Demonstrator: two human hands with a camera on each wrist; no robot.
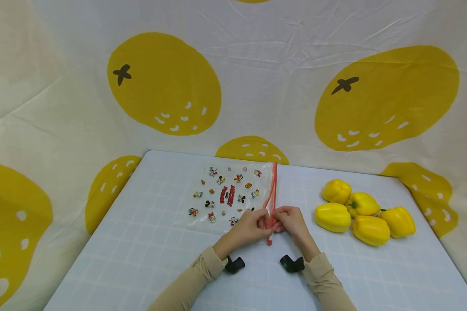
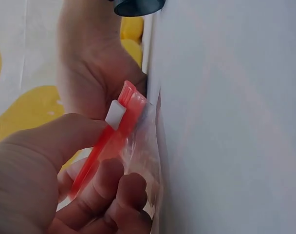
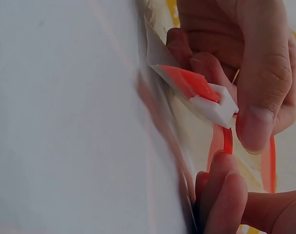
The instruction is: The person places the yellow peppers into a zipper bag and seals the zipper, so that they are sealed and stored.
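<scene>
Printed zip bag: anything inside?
No contents show; through the clear bag only the pale tabletop is visible. Whatever sits behind the left hand or the prints is covered, so can't tell there.

The bag (image 1: 214,201) lies on the table (image 1: 148,276), its zip strip (image 1: 274,181) along the right edge. The left hand (image 1: 253,224) and right hand (image 1: 291,220) meet toward the strip's near end. Five peppers (image 1: 366,203) cluster to the right; a cloth (image 1: 264,99) hangs behind the table.
</scene>
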